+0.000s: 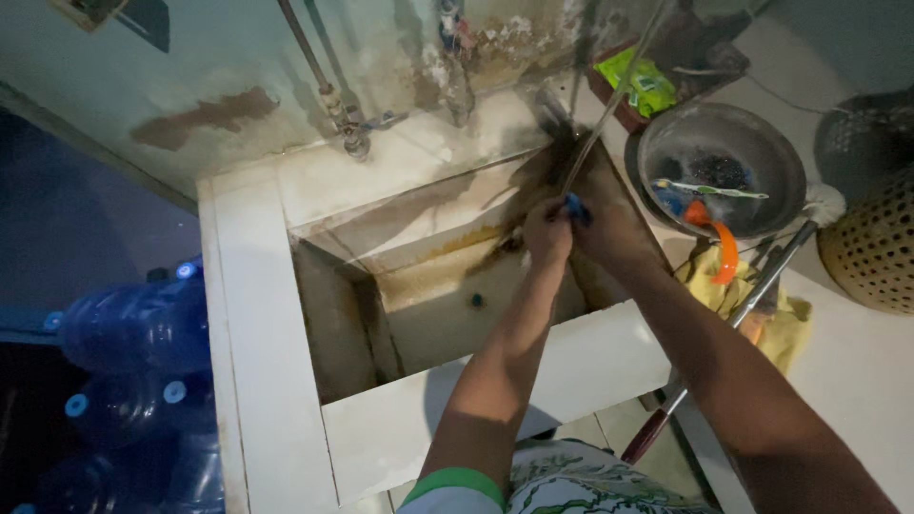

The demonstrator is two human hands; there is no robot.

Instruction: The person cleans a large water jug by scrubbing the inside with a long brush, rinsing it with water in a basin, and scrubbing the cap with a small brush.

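Both of my hands meet over a deep, stained tiled sink (pixel 609 352). My left hand (pixel 545 231) and my right hand (pixel 602 228) are closed together around a small blue object (pixel 575 207) at the lower end of a thin metal rod (pixel 614 100) that slants up to the right. What the blue object is cannot be made out. A small dark drain (pixel 476 301) shows at the sink's bottom.
A metal tap pipe (pixel 335 100) runs down the stained wall. To the right: a metal bowl (pixel 762 138) with toothbrushes, a green packet (pixel 640 81), a yellow cloth (pixel 781 328), a long-handled tool (pixel 724 338), a woven basket (pixel 871 247). Blue water jugs (pixel 133 324) stand at left.
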